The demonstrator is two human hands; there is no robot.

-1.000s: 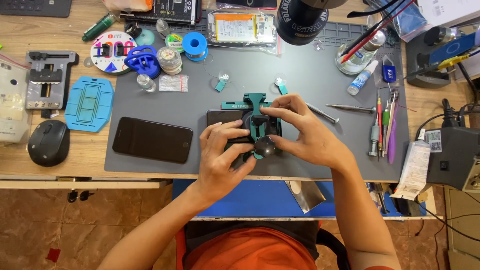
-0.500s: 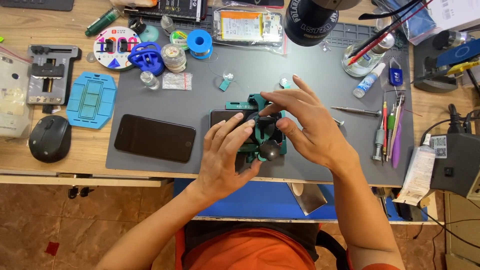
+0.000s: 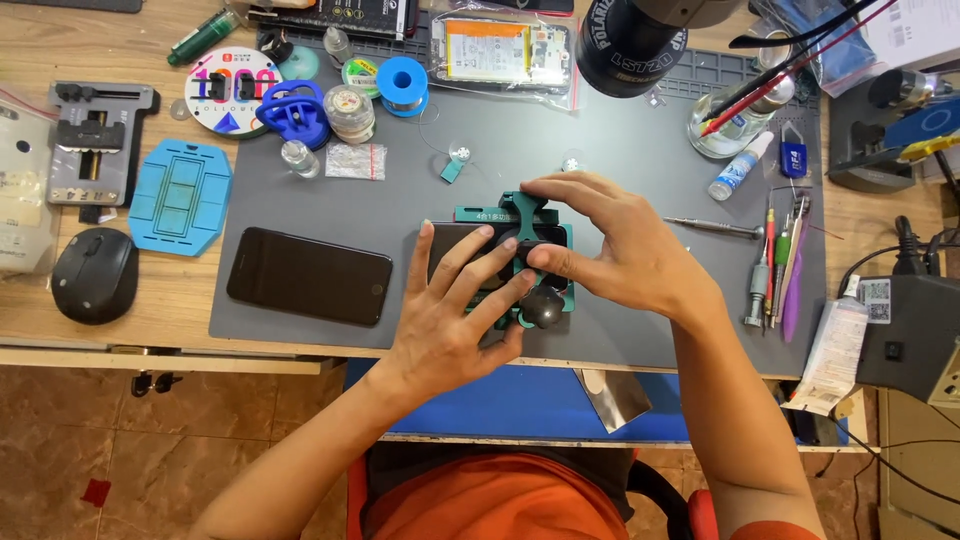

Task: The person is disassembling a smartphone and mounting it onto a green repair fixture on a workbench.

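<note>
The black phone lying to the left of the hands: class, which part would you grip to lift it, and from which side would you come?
Probably the two long edges of the black phone, pinched from above. It lies flat, screen side up, on the grey mat, so only its thin rim offers purchase. Coming from its left end looks safest, since the left hand crowds its right end.

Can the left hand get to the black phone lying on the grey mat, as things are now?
Probably yes: the black phone lies flat beside the left hand, with only bare grey mat between them.
</note>
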